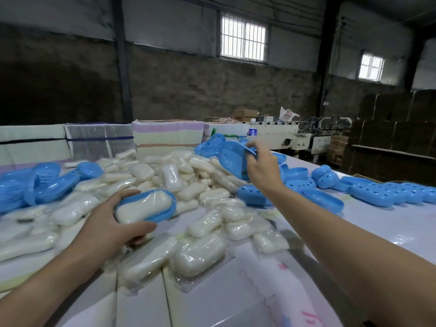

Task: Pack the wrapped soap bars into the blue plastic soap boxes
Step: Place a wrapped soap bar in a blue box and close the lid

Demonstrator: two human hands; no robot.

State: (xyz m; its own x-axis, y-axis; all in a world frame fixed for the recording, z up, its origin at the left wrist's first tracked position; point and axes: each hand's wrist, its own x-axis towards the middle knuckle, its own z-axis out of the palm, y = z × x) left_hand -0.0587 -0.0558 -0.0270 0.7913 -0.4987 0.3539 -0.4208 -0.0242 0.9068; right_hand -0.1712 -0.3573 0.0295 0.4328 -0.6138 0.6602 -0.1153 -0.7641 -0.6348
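Note:
My left hand (111, 223) grips a blue soap box base (165, 214) with a white wrapped soap bar (144, 206) lying in it, held just above the pile. My right hand (262, 166) is raised further back and holds a blue box lid (232, 159), tilted with its hollow side facing me. A big heap of wrapped soap bars (198, 253) covers the middle of the table. Closed blue boxes (377, 194) line up at the right.
More blue box halves (42, 182) lie at the left and behind the heap (212, 140). Bundled flat stacks (99, 138) stand along the table's far edge beside a water bottle (252, 131). Machinery (297, 138) and stacked cartons (396, 128) fill the right side.

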